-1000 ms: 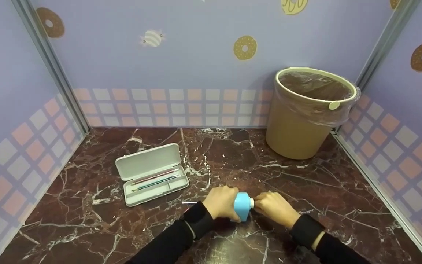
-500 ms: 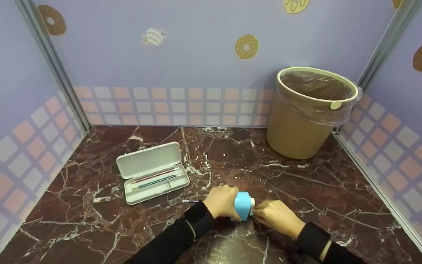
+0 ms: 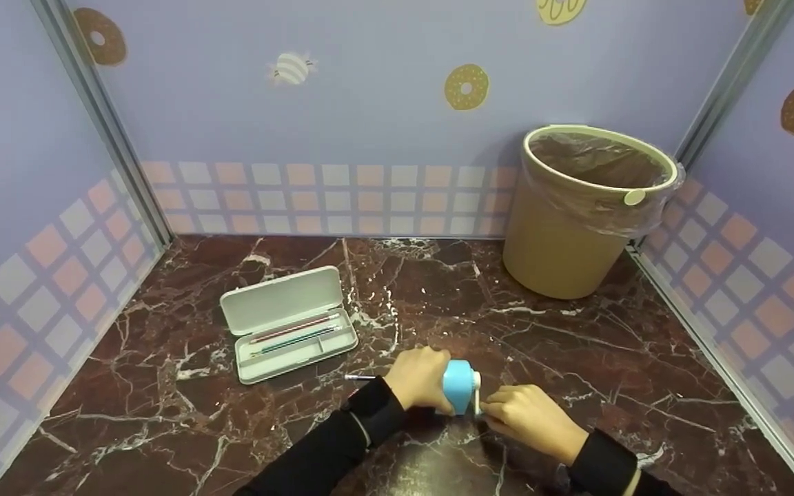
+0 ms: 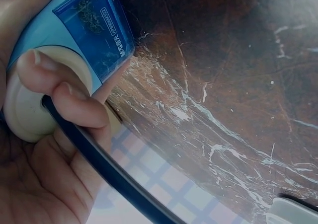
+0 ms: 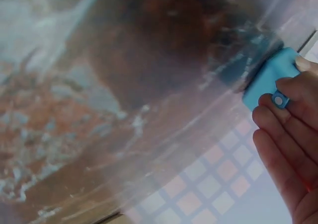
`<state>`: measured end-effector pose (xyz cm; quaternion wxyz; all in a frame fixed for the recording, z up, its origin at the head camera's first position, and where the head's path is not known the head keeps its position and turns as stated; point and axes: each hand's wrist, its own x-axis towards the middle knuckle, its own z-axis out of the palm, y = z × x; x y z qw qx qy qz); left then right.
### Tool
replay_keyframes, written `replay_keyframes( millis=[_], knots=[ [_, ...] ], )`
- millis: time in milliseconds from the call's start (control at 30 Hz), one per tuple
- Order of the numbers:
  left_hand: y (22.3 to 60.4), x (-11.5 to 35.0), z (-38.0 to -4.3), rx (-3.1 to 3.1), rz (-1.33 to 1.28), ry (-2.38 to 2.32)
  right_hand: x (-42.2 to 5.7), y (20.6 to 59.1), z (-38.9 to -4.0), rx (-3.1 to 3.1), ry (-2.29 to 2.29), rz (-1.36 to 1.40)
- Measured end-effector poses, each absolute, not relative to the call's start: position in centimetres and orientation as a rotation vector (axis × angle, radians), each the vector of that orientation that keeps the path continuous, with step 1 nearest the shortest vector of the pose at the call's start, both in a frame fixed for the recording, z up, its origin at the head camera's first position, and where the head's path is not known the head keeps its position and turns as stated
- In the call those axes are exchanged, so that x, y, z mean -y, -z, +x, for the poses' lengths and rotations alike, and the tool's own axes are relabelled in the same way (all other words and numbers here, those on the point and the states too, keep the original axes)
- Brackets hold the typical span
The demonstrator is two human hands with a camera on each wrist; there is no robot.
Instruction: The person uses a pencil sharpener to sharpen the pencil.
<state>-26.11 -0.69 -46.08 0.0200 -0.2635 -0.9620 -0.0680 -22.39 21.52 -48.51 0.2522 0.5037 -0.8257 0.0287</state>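
Observation:
My left hand [image 3: 416, 379] grips a light-blue crank pencil sharpener [image 3: 457, 387] lying on its side near the front of the tabletop. In the left wrist view a dark pencil [image 4: 102, 162] runs into the cream round front [image 4: 30, 112], two fingertips resting against it. Shavings show inside the clear blue drawer [image 4: 97, 28]. On the sharpener's right end the white crank arm [image 3: 477, 398] points toward me. My right hand [image 3: 535, 421] pinches the crank's small blue knob [image 5: 279, 100] between thumb and fingers.
An open white pencil case [image 3: 280, 301] lies left of my hands, holding a red pencil [image 3: 293, 330] and a teal pencil [image 3: 292, 342]. A tan waste bin [image 3: 555, 241] with a plastic liner stands at the back right. Patterned walls [image 3: 369, 103] enclose the marble top.
My right hand has moved toward me and slightly right, swinging the crank arm round so that it now shows below its hub. My left hand keeps its hold on the sharpener.

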Motion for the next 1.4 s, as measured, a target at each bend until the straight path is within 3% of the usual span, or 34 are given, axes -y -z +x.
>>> replay_keyframes(
  millis=[500, 833, 1400],
  knots=[
    [45.7, 0.5, -26.0, 3.004, -0.834, 0.211, -21.8, 45.7, -21.6, 2.148, -0.088, 1.409],
    [45.5, 0.5, -26.0, 3.013, -0.862, 0.173, -22.2, 43.3, -23.0, 2.073, -0.044, 1.337],
    [46.0, 0.5, -26.3, 2.989, -0.87, 0.174, -21.9, 43.8, -25.8, 2.217, -0.094, 1.196]
  ],
)
